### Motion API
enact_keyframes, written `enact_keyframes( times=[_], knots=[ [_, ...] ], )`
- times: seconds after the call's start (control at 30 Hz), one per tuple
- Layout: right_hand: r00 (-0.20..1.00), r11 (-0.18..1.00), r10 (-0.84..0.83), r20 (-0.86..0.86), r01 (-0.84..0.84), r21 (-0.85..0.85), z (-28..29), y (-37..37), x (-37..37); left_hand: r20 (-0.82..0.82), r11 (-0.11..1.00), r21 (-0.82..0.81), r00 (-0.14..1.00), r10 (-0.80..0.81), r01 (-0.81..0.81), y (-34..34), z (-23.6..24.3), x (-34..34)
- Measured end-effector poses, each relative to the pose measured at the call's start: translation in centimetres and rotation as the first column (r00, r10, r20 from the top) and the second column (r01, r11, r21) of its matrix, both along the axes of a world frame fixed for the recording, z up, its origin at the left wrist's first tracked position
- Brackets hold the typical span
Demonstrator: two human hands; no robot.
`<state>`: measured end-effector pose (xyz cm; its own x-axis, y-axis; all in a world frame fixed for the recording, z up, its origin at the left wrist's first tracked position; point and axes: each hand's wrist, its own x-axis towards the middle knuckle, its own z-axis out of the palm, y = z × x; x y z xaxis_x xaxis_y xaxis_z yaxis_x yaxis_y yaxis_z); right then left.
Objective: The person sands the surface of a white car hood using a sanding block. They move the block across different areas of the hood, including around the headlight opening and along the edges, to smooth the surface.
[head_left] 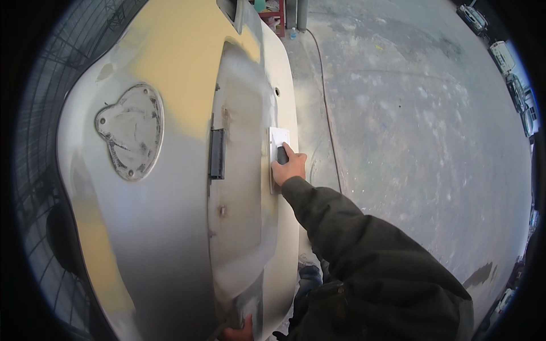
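Observation:
My right hand (293, 167) is closed on the dark grip of a flat, pale sanding block (278, 136). The block lies against the edge of a car's rear body panel (142, 238), which has sanded grey, white and yellowish patches. At the lower edge my left hand (242, 331) shows only in part, close to the lower end of the bodywork; most of its fingers are hidden. To the left of the block, a recessed panel (242, 187) carries a black rectangular piece (217, 154). A rounded lamp recess (132, 132) with scuffed black marks sits farther left.
Grey, dusty concrete floor (409, 131) stretches to the right. A dark red hose (325, 96) runs along it beside the car. A plastic bottle (293, 33) stands near a red shelf (276, 20) at the far end. Several parked vehicles (503, 58) line the right rim.

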<state>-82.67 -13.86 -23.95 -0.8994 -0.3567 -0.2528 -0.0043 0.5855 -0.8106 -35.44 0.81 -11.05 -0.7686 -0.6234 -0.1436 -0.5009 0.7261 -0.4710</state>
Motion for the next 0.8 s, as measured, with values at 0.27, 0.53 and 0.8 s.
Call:
enact_keyframes(
  times=[0.27,0.53,0.8],
  knots=[
    [1.000,0.998,0.019,0.005,-0.018,-0.062,0.5,2.6,8.7,-0.130,0.841,0.009,0.833,0.538,-0.541,2.5,-5.4,5.8],
    [0.999,0.996,0.017,-0.035,-0.014,0.085,0.7,-0.5,1.3,-0.185,0.813,0.127,0.792,0.582,-0.568,2.4,-8.6,8.1],
    [0.997,0.983,0.073,-0.039,-0.065,0.173,1.9,-0.8,-2.5,0.034,0.996,-0.033,0.996,0.087,-0.086,0.8,-3.1,3.0]
  ],
)
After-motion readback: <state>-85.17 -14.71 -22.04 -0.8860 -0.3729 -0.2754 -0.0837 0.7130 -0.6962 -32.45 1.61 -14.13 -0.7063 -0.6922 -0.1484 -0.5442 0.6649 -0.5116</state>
